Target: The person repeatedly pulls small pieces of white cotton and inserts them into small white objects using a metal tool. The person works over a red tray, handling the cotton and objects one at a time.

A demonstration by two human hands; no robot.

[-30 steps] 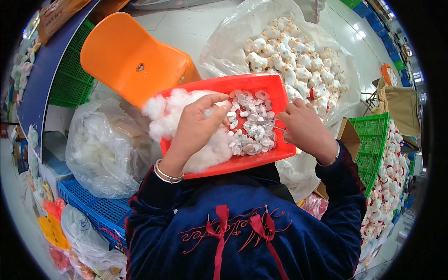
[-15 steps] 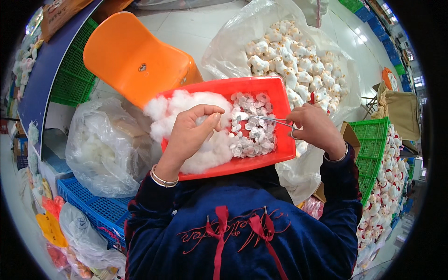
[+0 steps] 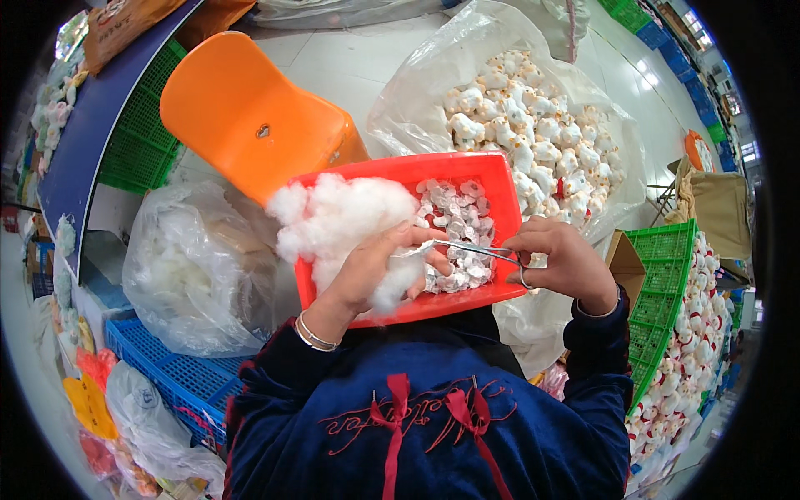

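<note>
A red plastic tray (image 3: 492, 179) rests on my lap, with white stuffing fluff (image 3: 333, 221) on its left side and several small unstuffed white toy skins (image 3: 454, 229) on its right. My left hand (image 3: 375, 267) is closed around a small white toy skin with fluff hanging beneath it, over the tray's near edge. My right hand (image 3: 562, 262) grips metal forceps (image 3: 467, 248) by the ring handles. Their tips point left and reach the piece in my left hand.
An orange plastic chair (image 3: 250, 117) stands beyond the tray. A big clear bag of stuffed white toys (image 3: 533, 133) lies at the upper right. A bag of fluff (image 3: 196, 271) sits on the left above a blue crate (image 3: 175, 375). A green crate (image 3: 658, 292) and more toys (image 3: 692, 358) are at right.
Both hands have drawn back from the middle of the tray to its near edge. The forceps, earlier among the skins, now point into the piece held in my left hand.
</note>
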